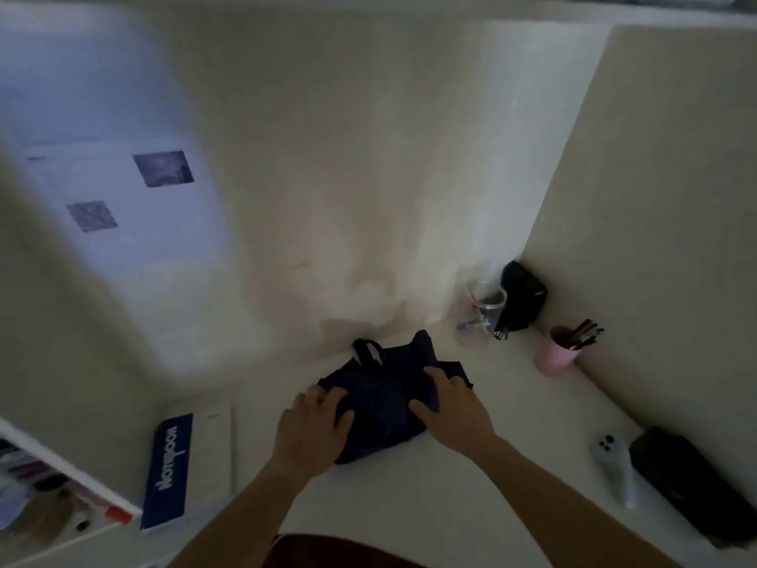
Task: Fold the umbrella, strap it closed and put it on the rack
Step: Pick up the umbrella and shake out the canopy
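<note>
A dark navy umbrella [383, 393] lies collapsed and bunched on the white desk [512, 444], its black handle loop [367, 350] pointing toward the wall. My left hand [313, 430] rests on the fabric's left side, fingers curled into it. My right hand [452, 407] presses on the right side with fingers spread over the cloth. Whether a strap is fastened cannot be made out. No rack is clearly in view.
A pink pencil cup [559, 354], a clear cup [481, 313] and a black pouch [524, 295] stand in the desk's far corner. A phone [614, 465] and black case [692, 481] lie at right. A blue-spined notebook [170, 471] and shelf [61, 481] are left.
</note>
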### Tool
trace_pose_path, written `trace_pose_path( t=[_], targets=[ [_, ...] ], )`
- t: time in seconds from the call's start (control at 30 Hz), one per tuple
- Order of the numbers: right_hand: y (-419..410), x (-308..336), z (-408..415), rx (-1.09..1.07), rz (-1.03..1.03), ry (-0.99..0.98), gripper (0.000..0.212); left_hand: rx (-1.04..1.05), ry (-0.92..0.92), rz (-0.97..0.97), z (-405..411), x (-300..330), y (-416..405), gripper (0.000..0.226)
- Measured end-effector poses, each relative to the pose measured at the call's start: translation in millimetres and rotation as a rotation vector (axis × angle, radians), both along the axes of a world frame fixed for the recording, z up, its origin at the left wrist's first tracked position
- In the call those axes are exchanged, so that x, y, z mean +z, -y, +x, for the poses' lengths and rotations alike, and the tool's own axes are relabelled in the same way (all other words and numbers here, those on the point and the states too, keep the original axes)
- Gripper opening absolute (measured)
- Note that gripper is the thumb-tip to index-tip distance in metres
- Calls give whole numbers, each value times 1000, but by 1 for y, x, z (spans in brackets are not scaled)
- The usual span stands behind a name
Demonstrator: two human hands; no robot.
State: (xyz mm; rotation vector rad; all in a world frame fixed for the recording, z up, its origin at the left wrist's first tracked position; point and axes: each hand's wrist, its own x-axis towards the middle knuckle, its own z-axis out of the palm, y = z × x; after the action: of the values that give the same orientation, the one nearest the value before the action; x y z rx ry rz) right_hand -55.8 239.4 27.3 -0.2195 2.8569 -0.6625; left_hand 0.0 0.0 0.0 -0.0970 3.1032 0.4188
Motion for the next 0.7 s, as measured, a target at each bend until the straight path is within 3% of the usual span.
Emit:
trace_pose_path(
  t=[0.07,0.23,0.43,0.53,0.7],
  targets=[
    [11,-31,-16,-58,-53,3,77,-14,-16,85,-19,-20,-10,60],
    [38,-106,-56,-107,-28,-18,85,-32,-233,8,-64,-89,-32,60],
    [48,-172,-73,-41,132,8,103,-62,-153,-17,-83,-161,-31,55],
    [54,-191,-76,-27,109,-126,97,-86,-192,-98,-81,-187,-30,63],
    [61,-196,-51,29,-123,-237,64,-148,-278,27,-61,-190,-30,42]
  ],
)
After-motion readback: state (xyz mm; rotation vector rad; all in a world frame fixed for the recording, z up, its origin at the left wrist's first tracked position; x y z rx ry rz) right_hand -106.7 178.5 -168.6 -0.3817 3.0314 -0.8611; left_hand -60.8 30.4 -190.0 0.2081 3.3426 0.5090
